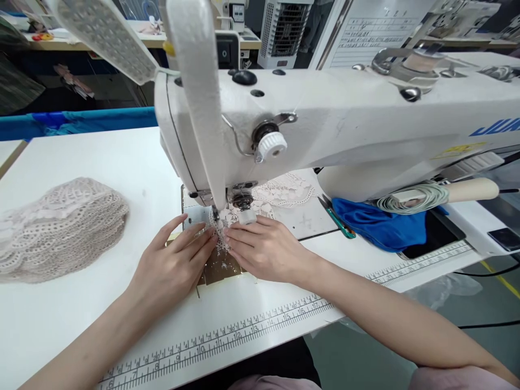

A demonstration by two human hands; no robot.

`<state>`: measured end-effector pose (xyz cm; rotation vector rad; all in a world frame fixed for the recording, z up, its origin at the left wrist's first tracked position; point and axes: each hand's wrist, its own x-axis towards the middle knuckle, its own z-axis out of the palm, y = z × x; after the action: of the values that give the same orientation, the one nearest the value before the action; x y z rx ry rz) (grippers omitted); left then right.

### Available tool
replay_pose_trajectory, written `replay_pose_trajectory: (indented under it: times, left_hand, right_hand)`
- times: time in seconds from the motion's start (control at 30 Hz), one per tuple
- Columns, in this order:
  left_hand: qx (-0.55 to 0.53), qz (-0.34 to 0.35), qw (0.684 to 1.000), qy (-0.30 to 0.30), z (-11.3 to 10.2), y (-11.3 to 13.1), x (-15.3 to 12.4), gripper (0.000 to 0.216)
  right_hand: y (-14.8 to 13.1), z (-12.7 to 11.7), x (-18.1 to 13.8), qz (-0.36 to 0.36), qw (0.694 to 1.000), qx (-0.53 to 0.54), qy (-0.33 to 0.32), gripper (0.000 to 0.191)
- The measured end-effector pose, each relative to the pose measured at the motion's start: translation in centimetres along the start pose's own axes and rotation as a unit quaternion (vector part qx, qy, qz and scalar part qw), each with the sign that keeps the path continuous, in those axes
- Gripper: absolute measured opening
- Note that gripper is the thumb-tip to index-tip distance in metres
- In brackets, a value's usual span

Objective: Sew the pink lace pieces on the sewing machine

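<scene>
A white sewing machine (345, 108) stands over a piece of pale lace (286, 189). The lace runs from under the machine arm toward the needle and presser foot (216, 213). My left hand (173, 265) lies on the left of the needle, fingers stretched out and spread, the fingertips at the lace edge. Just right of the needle, my right hand (266, 246) rests flat with its fingers extended over the lace. Between the two sets of fingertips a narrow strip of lace shows. Part of it is hidden beneath my right fingers.
A heap of beige lace (69, 227) sits on the left. Right of the needle plate are thread snips (337, 218), blue cloth (379, 225), a dark phone (434, 235) and a rolled measuring tape (412, 199). A printed ruler (235, 341) follows the table's front edge.
</scene>
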<state>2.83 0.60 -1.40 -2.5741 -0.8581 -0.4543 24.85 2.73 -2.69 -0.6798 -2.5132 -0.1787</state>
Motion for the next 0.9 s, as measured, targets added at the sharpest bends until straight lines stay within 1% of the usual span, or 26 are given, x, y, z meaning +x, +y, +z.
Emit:
replay_pose_trajectory:
  times: [0.2,0.37,0.57,0.67,0.9]
  left_hand:
    - [-0.003,0.001,1.000,0.001,0.02,-0.16,0.11,0.026]
    - [-0.005,-0.006,1.000,-0.005,0.31,-0.45,0.08,0.029]
    - [0.010,-0.011,1.000,-0.009,0.67,-0.72,0.03,0.031]
    - [0.017,-0.014,1.000,-0.010,0.79,-0.72,0.00,0.032]
    - [0.019,-0.019,1.000,-0.011,0.70,-0.71,-0.22,0.033]
  right_hand:
    - [0.21,0.03,0.16,-0.015,0.999,-0.031,0.012,0.023]
    - [0.45,0.33,0.23,-0.002,0.999,-0.032,0.018,0.024]
    - [0.67,0.60,0.41,0.007,0.999,-0.041,0.004,0.025]
    - [0.61,0.80,0.32,0.011,0.999,-0.049,0.006,0.025]
    - [0.50,0.43,0.01,0.023,1.000,-0.003,-0.007,0.030]
